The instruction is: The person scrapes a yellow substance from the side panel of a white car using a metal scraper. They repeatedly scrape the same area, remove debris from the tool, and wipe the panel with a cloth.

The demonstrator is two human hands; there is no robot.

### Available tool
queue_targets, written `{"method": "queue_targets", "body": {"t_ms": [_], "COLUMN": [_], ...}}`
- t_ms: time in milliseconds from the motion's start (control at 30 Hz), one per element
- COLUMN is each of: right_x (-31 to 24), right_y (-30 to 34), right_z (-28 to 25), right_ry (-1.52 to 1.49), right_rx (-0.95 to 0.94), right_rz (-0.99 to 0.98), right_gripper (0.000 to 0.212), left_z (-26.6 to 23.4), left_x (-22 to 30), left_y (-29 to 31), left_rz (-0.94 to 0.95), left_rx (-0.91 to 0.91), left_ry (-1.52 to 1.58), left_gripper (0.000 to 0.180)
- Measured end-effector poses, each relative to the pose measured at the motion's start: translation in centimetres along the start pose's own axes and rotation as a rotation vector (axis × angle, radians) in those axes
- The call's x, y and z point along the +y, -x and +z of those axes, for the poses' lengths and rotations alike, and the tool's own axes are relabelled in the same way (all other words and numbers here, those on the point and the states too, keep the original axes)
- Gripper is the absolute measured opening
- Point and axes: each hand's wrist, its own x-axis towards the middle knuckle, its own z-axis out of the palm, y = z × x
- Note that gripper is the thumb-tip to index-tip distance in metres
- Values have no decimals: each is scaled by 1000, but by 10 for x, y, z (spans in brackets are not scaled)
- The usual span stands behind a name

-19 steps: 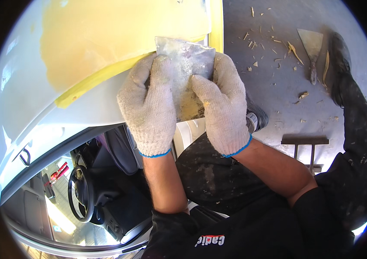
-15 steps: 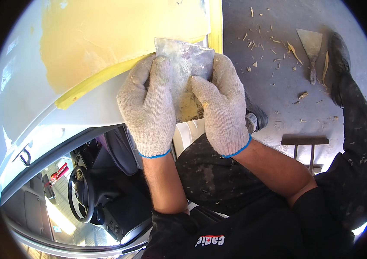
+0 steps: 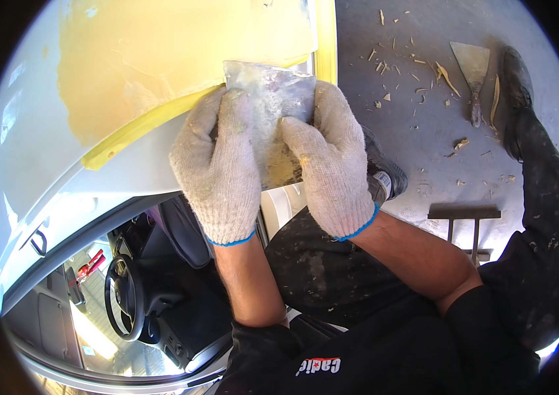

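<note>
Both my hands wear off-white knitted gloves with blue cuffs. Between them is a thin, flat metal filler spreader (image 3: 269, 99), smeared with whitish and yellowish residue. My left hand (image 3: 223, 168) grips its left edge, thumb laid on the face. My right hand (image 3: 335, 158) grips its right edge, with the thumb pressed on the face; the other fingers of both hands are hidden behind the plate. The spreader is held near the edge of a car panel (image 3: 134, 72) coated with yellow-tan filler. Yellow masking tape (image 3: 148, 128) runs along the panel's lower edge.
A putty knife (image 3: 473, 79) lies on the grey floor (image 3: 411, 145) at right, among scattered filler scraps. Below the knife stands a metal stand (image 3: 463, 214). At lower left, the car window shows a steering wheel (image 3: 125, 296). My shoe (image 3: 388, 168) is beyond my right hand.
Both hands and the spreader have shifted slightly left. The grip looks the same.
</note>
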Motion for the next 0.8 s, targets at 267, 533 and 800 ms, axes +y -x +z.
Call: {"method": "queue_targets", "body": {"t_ms": [267, 533, 800], "right_x": [-2, 3, -5], "right_y": [0, -2, -2], "right_z": [2, 8, 14], "right_ry": [17, -65, -254], "right_rx": [-21, 26, -52], "right_rz": [10, -30, -21], "right_gripper": [22, 18, 27], "left_z": [-3, -7, -8], "left_x": [-1, 1, 10], "left_y": [-1, -1, 5], "left_rz": [27, 38, -35], "left_rx": [21, 26, 154], "left_ry": [-28, -88, 24], "left_gripper": [27, 27, 27]}}
